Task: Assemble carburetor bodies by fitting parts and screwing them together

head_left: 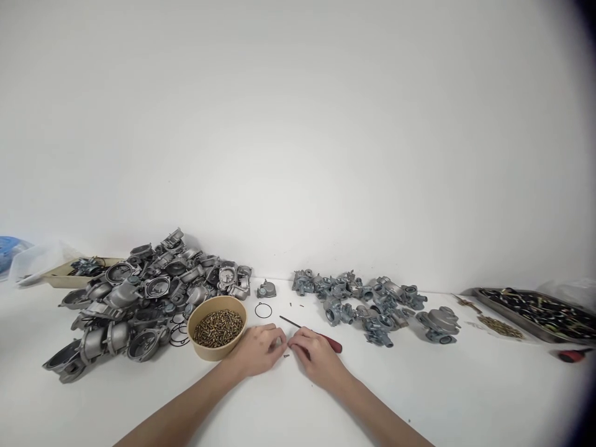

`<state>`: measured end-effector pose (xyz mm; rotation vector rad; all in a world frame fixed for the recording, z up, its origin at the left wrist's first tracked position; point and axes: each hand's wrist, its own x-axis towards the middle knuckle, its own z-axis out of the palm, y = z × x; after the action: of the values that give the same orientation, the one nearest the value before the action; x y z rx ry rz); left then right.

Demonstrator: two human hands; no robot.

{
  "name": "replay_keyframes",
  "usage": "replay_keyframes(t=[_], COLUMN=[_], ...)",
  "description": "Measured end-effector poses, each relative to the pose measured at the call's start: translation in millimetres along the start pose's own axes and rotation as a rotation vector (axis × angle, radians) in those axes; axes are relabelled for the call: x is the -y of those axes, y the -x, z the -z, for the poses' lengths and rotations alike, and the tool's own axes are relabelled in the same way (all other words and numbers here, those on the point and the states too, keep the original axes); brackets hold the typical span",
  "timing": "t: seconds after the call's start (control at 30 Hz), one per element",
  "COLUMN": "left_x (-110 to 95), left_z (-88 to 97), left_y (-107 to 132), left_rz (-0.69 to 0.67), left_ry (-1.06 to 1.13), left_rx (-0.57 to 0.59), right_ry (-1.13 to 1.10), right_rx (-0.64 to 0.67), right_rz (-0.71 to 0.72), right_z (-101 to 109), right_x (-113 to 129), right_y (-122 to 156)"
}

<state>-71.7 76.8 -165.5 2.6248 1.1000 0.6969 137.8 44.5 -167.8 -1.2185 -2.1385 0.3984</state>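
My left hand (259, 349) rests on the white table beside a tan bowl (216, 351) of small brass screws, its fingers curled together near a tiny screw (286, 356) lying on the table. My right hand (316, 356) lies just to the right, fingers pinched toward the same spot, over the red handle of a thin screwdriver (331, 343). What each hand pinches, if anything, is too small to make out. A black O-ring (263, 310) and a single grey cover (266, 289) lie behind the hands.
A large heap of grey metal bowls and covers (144, 292) fills the left. Several carburetor bodies (367, 301) lie at the right, then a metal tray of parts (540, 310). A red-handled tool (575, 355) sits far right. A white wall stands behind.
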Motion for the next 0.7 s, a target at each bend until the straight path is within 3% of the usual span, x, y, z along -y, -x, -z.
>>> replay_keyframes(t=[0.43, 0.7], left_x=[2.9, 1.0], left_z=[-11.5, -10.7], left_y=[-1.9, 0.4], left_rz=[0.028, -0.045], left_ry=[0.0, 0.009], left_rx=[-0.054, -0.175], right_ry=[-0.059, -0.552], right_rx=[-0.019, -0.079], right_rz=[-0.007, -0.266], right_z=[-1.4, -6.1], right_x=[-2.7, -4.7], right_y=[-0.4, -3.3])
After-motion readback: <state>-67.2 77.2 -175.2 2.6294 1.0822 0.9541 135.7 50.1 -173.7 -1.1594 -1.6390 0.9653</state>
